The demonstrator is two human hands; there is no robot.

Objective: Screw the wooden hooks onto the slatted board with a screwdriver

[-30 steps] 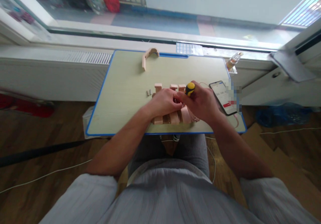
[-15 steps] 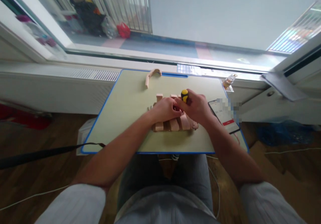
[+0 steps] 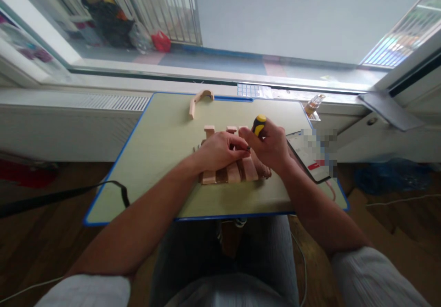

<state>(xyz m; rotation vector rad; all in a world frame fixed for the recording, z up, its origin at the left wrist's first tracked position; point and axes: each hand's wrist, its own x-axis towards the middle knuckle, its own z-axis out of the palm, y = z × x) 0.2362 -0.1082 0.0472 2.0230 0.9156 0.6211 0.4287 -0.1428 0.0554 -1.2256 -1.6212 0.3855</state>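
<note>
My right hand (image 3: 274, 147) is closed around a yellow-and-black screwdriver (image 3: 259, 124), its handle tilted up to the right. The shaft is hidden behind my fingers. My left hand (image 3: 218, 151) pinches thumb against forefinger, with something small and dark at the tips that I cannot make out. Both hands are over a wooden piece made of several light blocks (image 3: 233, 174) with darker wood between them. The hands cover much of its middle, while block ends stick out at its far side.
A curved wooden part (image 3: 193, 108) lies near the back of the blue-edged table (image 3: 148, 160). To the right, a tablet or phone (image 3: 306, 153) rests beside my forearm. A small bottle (image 3: 314, 105) stands past the back right corner. A black strap (image 3: 115, 185) crosses the left edge.
The screwdriver handle has tipped further to the right, and my right hand has drawn slightly away from the left fingertips. A small dark thing now shows at those tips. The view has shifted.
</note>
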